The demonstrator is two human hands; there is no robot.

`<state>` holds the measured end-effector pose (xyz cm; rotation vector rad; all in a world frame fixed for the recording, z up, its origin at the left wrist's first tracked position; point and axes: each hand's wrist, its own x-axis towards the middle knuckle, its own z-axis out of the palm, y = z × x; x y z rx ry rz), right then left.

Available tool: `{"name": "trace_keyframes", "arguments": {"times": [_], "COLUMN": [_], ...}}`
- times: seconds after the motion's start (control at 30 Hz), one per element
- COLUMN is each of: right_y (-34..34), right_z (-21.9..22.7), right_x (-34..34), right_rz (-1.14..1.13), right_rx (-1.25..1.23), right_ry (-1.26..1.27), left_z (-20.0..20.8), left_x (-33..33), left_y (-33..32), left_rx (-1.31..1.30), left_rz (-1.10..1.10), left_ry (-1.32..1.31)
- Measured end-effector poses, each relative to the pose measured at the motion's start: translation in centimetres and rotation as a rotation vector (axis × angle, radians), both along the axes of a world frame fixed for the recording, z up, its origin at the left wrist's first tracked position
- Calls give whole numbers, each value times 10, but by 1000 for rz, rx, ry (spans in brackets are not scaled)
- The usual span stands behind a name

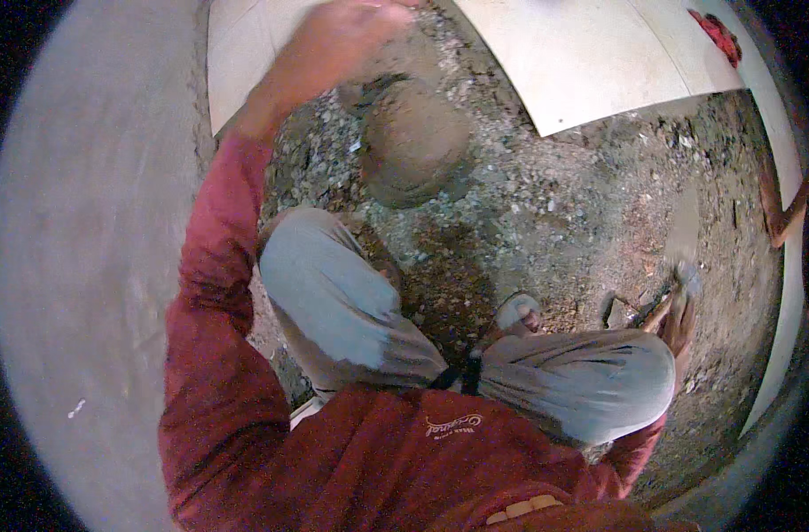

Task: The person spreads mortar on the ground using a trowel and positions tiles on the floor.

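Just bodyward of the left hand [356, 34], a mortar mound [418, 142] could smear if the forearm [264, 105] dips, while blur leaves both that grip and the right hand's [680, 321] impossible to tell.

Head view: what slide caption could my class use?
A person crouches on gravelly ground, left hand out near a pale slab and rounded mound.

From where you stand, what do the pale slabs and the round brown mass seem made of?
Pale slabs: probably ceramic tile, smooth with crisp edges. Round brown mass: perhaps damp mortar or mud, matt and smeared-looking; blur leaves which open.
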<state>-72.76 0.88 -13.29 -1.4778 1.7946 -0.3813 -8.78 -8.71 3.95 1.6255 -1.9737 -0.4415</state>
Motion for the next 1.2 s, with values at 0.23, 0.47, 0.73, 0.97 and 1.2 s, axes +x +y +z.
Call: {"name": "trace_keyframes", "arguments": {"times": [0.23, 0.47, 0.73, 0.97, 1.2], "right_y": [-110, -82, -25, -68, -100], "right_z": [94, 107, 67, -4, -57], "right_x": [173, 359, 437, 439, 399], "right_rz": [606, 948, 1145, 847, 877], "right_rx": [20, 13, 86, -25, -261], "right_ry": [258, -99, -142, -55, -99], "left_z": [-205, -414, -378, -382, -394], "left_x": [229, 201, 157, 159, 164], "left_y": [229, 352, 315, 320, 324], "left_rx": [20, 461, 366, 324, 203], "left_rz": [1103, 1476, 1593, 1578, 1561], "left_ry": [-64, -545, -530, -592, -683]}}
